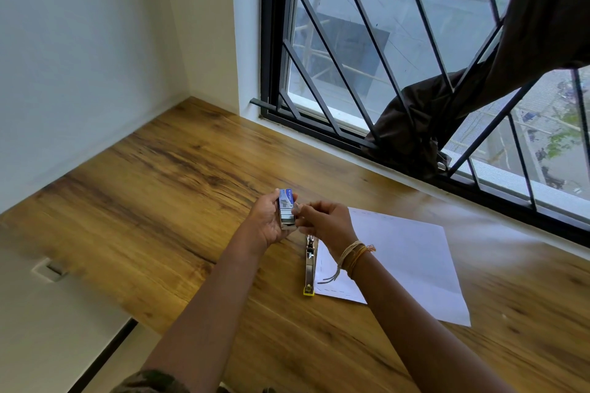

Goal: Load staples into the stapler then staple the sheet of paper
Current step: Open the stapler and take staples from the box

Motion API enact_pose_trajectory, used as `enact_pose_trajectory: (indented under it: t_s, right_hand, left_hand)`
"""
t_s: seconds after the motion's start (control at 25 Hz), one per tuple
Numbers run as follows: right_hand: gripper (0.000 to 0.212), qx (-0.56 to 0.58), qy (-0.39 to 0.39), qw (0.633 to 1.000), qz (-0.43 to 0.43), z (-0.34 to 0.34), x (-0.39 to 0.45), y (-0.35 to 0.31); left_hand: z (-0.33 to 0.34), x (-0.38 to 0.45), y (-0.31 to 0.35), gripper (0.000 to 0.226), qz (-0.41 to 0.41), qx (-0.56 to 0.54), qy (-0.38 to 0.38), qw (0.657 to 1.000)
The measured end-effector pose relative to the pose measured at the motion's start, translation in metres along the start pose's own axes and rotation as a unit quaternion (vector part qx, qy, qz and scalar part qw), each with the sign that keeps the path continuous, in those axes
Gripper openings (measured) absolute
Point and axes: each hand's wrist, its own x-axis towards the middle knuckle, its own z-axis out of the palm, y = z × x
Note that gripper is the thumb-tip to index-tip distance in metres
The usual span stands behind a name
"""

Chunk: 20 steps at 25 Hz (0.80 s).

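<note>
My left hand holds a small blue staple box above the wooden table; its inner tray is slid partly out toward me and silver staples show in it. My right hand pinches at the open end of that box, thumb and fingers closed on the staples there. The metal stapler with a yellow end lies on the table just below my hands, beside the left edge of the white sheet of paper. My right wrist, with thread bands, hides part of the sheet.
The wooden table runs to a white wall on the left and a barred window at the back. A dark cloth hangs through the bars onto the sill. The table's near left edge drops off to the floor.
</note>
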Motion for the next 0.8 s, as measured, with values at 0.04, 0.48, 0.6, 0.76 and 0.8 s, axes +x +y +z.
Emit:
enact_pose_trajectory:
  t_s: [0.04,0.48,0.6,0.76,0.8]
  right_hand:
    - [0.013,0.047,-0.006,0.999,0.019,0.000,-0.001,-0.001]
    - [0.020,0.170,-0.036,0.983,0.058,-0.005,-0.001,-0.004]
    - [0.027,0.115,-0.053,0.991,0.042,-0.005,-0.003,-0.001]
    - [0.023,-0.094,-0.044,0.992,-0.075,-0.006,-0.011,0.014]
    - [0.020,-0.129,-0.033,0.986,-0.100,-0.006,-0.013,0.017]
  left_hand:
    - [0.000,0.000,0.000,0.051,-0.002,0.008,-0.001,1.000]
    - [-0.002,0.003,0.003,0.049,-0.006,0.003,-0.001,1.000]
    - [-0.001,0.004,0.003,0.048,-0.004,-0.011,0.002,1.000]
    - [-0.001,0.004,0.003,0.047,0.006,-0.027,-0.002,1.000]
    - [-0.001,0.004,0.003,0.048,0.009,-0.033,-0.003,0.999]
